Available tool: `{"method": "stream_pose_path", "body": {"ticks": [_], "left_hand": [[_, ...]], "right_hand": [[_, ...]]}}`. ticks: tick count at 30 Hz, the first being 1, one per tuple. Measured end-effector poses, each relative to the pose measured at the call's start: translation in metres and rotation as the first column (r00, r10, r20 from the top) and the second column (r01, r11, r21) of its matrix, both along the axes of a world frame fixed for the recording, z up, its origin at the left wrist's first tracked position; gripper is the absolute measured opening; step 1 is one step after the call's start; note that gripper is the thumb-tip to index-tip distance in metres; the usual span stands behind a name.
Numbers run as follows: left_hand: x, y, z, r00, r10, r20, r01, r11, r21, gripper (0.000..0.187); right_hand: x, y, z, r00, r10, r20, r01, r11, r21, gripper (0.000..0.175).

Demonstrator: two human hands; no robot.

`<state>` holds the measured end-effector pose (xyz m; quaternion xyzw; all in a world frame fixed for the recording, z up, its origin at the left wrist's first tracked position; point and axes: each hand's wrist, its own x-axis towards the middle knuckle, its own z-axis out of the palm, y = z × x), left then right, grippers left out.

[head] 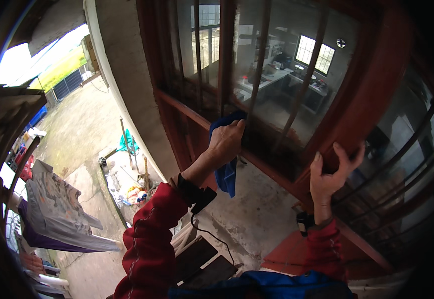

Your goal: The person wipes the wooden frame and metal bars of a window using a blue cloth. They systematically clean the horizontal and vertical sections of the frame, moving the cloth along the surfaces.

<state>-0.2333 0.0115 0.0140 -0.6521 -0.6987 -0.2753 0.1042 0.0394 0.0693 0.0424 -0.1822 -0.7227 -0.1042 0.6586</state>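
Observation:
My left hand (pixel 227 142) is closed on a blue cloth (pixel 227 178), at the lower ledge of a window with a red-brown wooden frame (pixel 198 119). Part of the cloth bunches above the knuckles and part hangs below the hand. Dark vertical bars (pixel 260 56) stand in front of the glass panes (pixel 276 112). My right hand (pixel 331 172) rests with spread fingers against the thick red-brown post at the right of the window, with no object seen in it.
Clothes (pixel 58 202) hang at the left, over a concrete yard. A tray-like bed with tools and debris (pixel 131 187) lies by the wall corner. Dark boards (pixel 196 258) stand low in front of me. More barred panes (pixel 396 149) are at the right.

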Motion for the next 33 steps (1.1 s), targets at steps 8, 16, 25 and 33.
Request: {"method": "stream_pose_path", "body": {"ticks": [8,16,25,33], "left_hand": [[-0.014,0.036,0.016,0.95,0.265,-0.166,-0.271,0.963,-0.012,0.025],[-0.012,0.006,-0.002,0.991,0.067,0.114,-0.078,0.993,0.092,0.026],[-0.009,0.027,0.019,0.96,0.269,-0.076,-0.277,0.952,-0.132,0.037],[-0.032,0.026,0.002,0.928,-0.199,0.314,0.158,0.976,0.153,0.035]], "right_hand": [[-0.002,0.0,0.001,1.0,0.026,-0.011,-0.026,1.0,0.011,0.043],[-0.002,0.001,0.001,1.0,0.005,-0.012,-0.005,1.0,-0.008,0.043],[-0.001,0.0,0.001,1.0,0.015,-0.004,-0.015,1.0,-0.011,0.043],[-0.005,0.003,0.0,0.997,0.054,-0.049,-0.054,0.999,-0.002,0.044]]}}
